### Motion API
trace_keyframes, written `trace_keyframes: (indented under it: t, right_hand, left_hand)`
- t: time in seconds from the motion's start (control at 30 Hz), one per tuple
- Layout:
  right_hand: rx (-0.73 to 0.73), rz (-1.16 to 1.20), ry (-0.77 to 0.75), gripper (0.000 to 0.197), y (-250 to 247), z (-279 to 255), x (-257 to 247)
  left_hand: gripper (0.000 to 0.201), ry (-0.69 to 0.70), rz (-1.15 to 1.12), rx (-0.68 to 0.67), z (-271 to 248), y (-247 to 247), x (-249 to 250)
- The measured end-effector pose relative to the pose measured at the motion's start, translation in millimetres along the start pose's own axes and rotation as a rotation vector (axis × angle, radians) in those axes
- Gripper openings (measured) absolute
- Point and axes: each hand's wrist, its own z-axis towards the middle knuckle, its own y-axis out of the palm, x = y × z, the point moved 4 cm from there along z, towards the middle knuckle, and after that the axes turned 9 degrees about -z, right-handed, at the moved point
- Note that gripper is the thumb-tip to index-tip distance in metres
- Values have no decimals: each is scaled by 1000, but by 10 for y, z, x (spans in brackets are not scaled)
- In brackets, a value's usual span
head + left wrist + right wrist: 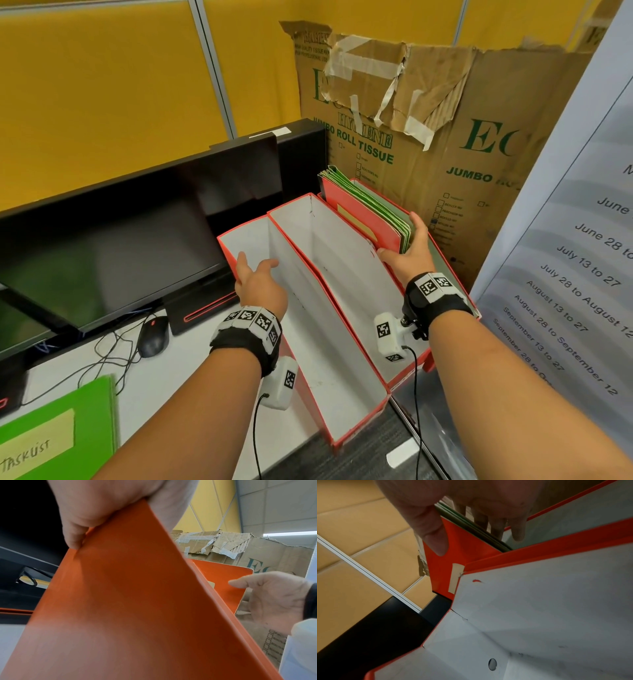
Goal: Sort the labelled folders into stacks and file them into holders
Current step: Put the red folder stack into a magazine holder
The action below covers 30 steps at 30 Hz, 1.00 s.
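yellow partitions behind; right hand (409,255) pinches folders (370,209), left hand (260,286) grips holder (274,240).

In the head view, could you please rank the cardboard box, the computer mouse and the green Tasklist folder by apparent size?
1. cardboard box
2. green Tasklist folder, cropped and near the camera, so unsure
3. computer mouse

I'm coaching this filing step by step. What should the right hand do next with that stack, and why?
Probably push the folder stack down into the right-hand holder. The right hand grips its edge while it stands partly above the rim; the left hand steadies the empty left holder.
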Motion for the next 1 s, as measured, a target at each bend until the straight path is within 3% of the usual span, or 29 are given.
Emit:
trace_keyframes:
  t: [0.13,0.37,0.53,0.87,1.0]
  right_hand:
    - [58,10,-62,83,-40,-12,-136]
    - [183,-361,-281,65,-146,-134,-536]
    - [204,-436,-409,53,-81,-337,-831]
    - [-3,-349,-550,47,535,-751,-984]
    - [-89,-307,-570,48,822,-925,-1039]
  left_hand:
    - [67,17,-36,14,43,7,-55]
    - [60,-39,-156,-21,-39,-113,-12]
    - [53,-25,-166,-14,-128,-266,50]
    - [51,63,-179,33,-263,-632,-115]
    - [50,27,-163,101,-318,-892,-331]
